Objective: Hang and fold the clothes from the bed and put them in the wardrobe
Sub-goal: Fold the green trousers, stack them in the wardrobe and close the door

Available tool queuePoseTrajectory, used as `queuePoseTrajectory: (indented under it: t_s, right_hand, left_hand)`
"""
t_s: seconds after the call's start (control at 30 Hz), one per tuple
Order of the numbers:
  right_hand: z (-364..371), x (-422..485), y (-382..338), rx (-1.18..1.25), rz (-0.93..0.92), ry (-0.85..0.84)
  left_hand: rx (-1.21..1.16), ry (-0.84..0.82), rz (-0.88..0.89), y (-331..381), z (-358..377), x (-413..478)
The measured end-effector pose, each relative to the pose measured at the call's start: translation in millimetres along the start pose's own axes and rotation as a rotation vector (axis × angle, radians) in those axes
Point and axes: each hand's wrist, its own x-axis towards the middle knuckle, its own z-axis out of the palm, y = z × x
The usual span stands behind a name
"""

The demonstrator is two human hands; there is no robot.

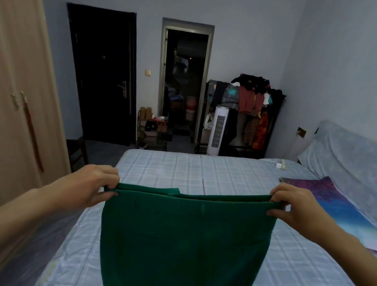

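A pair of green trousers (181, 245) hangs in front of me above the bed (203, 171), held up by the waistband. My left hand (96, 183) pinches the left end of the waistband. My right hand (294, 207) pinches the right end. The cloth is stretched flat between both hands and falls out of view at the bottom. The light wooden wardrobe (9, 95) stands at my left with its doors closed.
A purple and blue mat (332, 207) lies on the bed's right side, by the covered headboard (360, 160). Beyond the bed are a dark door (100, 76), an open doorway (182, 82), a white tower fan (218, 130) and a loaded clothes rack (251, 98).
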Motion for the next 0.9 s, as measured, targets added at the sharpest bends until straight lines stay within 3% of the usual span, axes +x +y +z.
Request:
queuePoseTrajectory:
  t_s: [0.2,0.4,0.63,0.9]
  right_hand:
    - [-4,3,-8,-0.007,-0.070,0.144]
    - [-2,-3,-11,0.156,-0.074,0.049]
    - [6,-10,-13,0.253,-0.033,-0.056]
    - [18,-8,-25,0.086,0.045,0.184]
  left_hand:
    - [-0.078,0.064,-0.030,3,-2,5]
    - [-0.075,-0.012,-0.010,-1,-6,-2]
    - [-0.074,0.089,-0.024,-4,-11,-9]
    - [-0.059,0.109,-0.021,1,-5,-14]
